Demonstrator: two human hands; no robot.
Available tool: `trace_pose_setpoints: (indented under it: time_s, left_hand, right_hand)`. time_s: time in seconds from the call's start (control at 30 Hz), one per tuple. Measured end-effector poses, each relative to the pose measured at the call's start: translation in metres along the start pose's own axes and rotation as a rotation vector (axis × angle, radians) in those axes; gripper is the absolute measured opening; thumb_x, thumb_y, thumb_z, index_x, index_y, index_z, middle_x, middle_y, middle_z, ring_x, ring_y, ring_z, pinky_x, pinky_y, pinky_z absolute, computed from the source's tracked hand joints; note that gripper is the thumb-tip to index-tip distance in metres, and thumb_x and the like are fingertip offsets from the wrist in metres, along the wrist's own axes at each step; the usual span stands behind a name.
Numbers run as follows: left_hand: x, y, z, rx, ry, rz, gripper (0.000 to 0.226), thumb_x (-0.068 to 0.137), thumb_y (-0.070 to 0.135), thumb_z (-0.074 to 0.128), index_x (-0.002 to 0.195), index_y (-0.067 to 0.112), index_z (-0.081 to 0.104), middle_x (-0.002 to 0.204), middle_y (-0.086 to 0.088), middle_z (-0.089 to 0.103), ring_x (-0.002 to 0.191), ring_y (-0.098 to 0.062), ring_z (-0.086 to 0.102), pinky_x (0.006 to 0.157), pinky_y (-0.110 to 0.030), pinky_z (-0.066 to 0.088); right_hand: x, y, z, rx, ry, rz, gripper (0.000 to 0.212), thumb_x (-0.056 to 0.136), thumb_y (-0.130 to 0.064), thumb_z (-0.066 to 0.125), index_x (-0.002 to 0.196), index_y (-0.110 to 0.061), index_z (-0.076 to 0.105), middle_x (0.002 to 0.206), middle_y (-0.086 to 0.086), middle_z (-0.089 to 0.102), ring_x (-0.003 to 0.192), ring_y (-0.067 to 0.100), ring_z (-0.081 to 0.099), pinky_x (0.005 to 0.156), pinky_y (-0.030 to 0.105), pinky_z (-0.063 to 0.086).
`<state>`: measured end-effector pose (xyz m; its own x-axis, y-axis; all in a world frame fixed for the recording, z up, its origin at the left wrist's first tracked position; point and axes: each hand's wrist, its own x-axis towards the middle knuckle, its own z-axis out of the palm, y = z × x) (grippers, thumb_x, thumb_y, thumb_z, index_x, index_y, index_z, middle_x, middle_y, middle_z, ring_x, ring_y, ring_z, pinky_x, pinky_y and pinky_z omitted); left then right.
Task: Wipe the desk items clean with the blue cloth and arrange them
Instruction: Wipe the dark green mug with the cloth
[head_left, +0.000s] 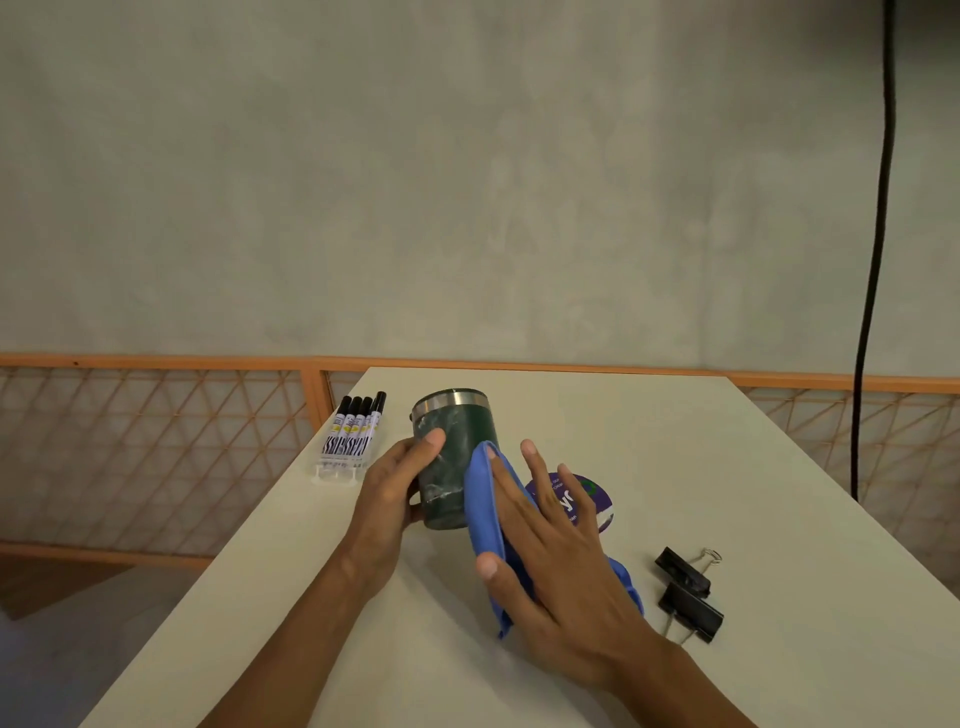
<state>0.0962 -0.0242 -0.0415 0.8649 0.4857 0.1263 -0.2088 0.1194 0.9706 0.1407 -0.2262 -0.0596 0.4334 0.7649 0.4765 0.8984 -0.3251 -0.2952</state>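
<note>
At centre of the worktop (675, 441), the left hand (389, 488) grips a dark green mug (457, 447), thumb laid across its front and the fingers wrapped round its far side. The right hand (561, 561) is flat, fingers straight and spread, pressing a blue cloth (485, 509) against the mug's right side. The cloth runs from under the fingertips back beneath the palm, with an end showing past the wrist. The mug has a metal band at the rim and pale streaks on its body. It appears to lean slightly, but whether its base sits flat cannot be told. A purple round disc (587, 493) lies just behind the right fingers, partly covered. Two black binder clips (685, 592) lie near the right wrist, touching each other. Four black-capped markers (353, 431) lie side by side at the left edge, apart from the mug.
</note>
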Motion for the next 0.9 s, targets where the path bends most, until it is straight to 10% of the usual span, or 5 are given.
trace_pose_setpoints:
  time_s: [0.3,0.67,0.9]
  left_hand:
    - [-0.015,-0.008,0.022,0.099,-0.191,0.026,0.043,0.096,0.038,0.074,0.132,0.015,0.068,0.119,-0.009,0.079,0.112,-0.027,0.077,0.087,-0.037,0.064]
    - [0.001,-0.002,0.001,0.012,0.138,0.020,0.047,0.094,0.052,0.072,0.126,0.018,0.075,0.117,-0.005,0.081,0.112,-0.024,0.077,0.092,-0.046,0.062]
    - [-0.007,-0.002,0.010,0.049,0.000,0.028,0.048,0.093,0.047,0.079,0.130,0.018,0.070,0.119,-0.004,0.081,0.112,-0.024,0.077,0.092,-0.043,0.060]
  right_hand:
    - [0.013,0.017,-0.013,0.086,0.206,0.102,0.065,0.113,-0.054,0.016,0.172,-0.030,0.004,0.179,-0.017,-0.004,0.165,0.016,-0.015,0.132,0.060,0.003]
    - [-0.005,0.000,0.004,-0.032,-0.005,0.038,0.071,0.111,-0.068,0.011,0.172,-0.033,0.002,0.177,-0.023,-0.010,0.163,0.013,-0.023,0.132,0.056,-0.006]
    - [0.003,0.001,0.000,-0.007,0.043,0.084,0.074,0.109,-0.069,0.003,0.172,-0.031,-0.001,0.178,-0.022,-0.008,0.163,0.011,-0.023,0.133,0.056,-0.003]
